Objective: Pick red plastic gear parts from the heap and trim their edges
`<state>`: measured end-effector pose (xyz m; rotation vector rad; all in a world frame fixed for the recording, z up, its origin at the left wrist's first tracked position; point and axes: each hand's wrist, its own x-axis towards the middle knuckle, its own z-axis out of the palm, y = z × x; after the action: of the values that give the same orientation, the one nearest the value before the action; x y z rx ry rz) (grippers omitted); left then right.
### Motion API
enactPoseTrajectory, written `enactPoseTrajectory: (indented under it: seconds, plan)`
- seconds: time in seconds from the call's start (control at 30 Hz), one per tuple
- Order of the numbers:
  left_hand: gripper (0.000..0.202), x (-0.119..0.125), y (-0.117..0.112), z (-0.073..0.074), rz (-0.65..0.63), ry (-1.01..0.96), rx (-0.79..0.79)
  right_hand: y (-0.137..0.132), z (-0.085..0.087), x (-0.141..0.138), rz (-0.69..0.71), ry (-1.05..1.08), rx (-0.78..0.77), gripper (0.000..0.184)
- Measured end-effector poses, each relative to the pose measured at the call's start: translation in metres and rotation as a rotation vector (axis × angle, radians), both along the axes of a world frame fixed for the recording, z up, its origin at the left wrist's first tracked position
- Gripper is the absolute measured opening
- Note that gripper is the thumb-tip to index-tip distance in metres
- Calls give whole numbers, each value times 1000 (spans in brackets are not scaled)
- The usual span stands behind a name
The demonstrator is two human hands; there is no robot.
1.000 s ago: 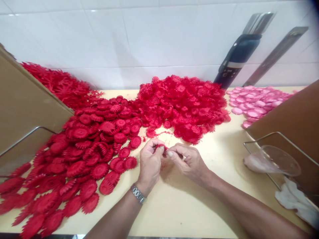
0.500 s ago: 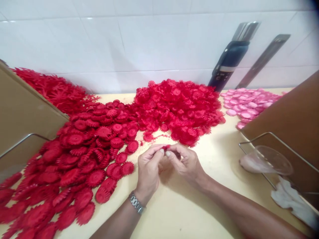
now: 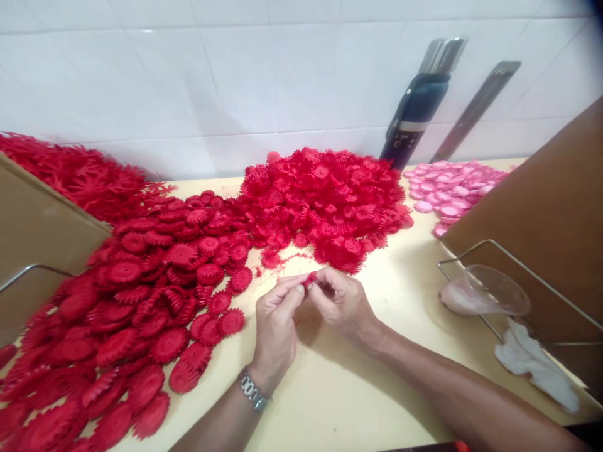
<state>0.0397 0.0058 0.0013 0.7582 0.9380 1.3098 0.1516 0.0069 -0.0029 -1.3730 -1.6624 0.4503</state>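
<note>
Between the fingertips of both hands is a small red flower piece (image 3: 309, 280), mostly hidden by the fingers. My left hand (image 3: 279, 311), with a metal watch on its wrist, pinches it from the left. My right hand (image 3: 340, 301) pinches the same piece from the right, thumb and forefinger closed. Left of the hands spreads a big heap of round red pieces with notched edges (image 3: 125, 272). Just beyond the fingers rises a pile of red petalled pieces (image 3: 325, 201), with a few red crumbs on the tabletop in front of it.
Brown boards (image 3: 532, 207) stand at right and left, with bent wire stands. A clear plastic cup (image 3: 485, 292) and a crumpled white cloth (image 3: 534, 364) lie at the right. Against the tiled wall lean a dark bottle (image 3: 417, 107) and a metal strip (image 3: 475, 110), near pink discs (image 3: 455, 185).
The whole view has shifted, so the surroundings sit further left at the right side. Both hands keep pinching the red piece, and the right fingers have moved slightly against it.
</note>
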Motion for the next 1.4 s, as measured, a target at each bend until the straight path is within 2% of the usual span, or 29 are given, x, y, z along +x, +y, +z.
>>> enactPoseTrajectory:
  seconds: [0.2,0.3,0.47,0.87,1.03,1.13,1.17,1.23,1.33,1.4]
  plan:
    - [10,-1,1,-2,-36,77,-37,-1,0,-1,42,15,-16,11]
    - [18,-5,5,-5,2,89,-67,-2,1,-1,111,35,-33,14]
    - [17,-10,11,-5,116,101,-68,-4,7,3,187,181,-75,15]
    - [27,-12,9,2,152,119,-32,-4,22,7,304,270,-232,16]
    - [23,-15,13,6,159,138,-32,-10,29,5,339,283,-225,16]
    - [24,-21,17,9,238,157,-48,-13,39,10,382,339,-170,16]
    - [24,-23,17,10,263,164,-39,-11,44,14,362,330,-131,16]
    - [25,-24,17,12,241,178,5,1,52,25,218,190,-37,18]
    - [26,-22,13,12,139,221,65,32,60,44,-110,-262,98,24]
    - [26,-21,12,11,116,248,95,47,62,52,-218,-507,116,20]
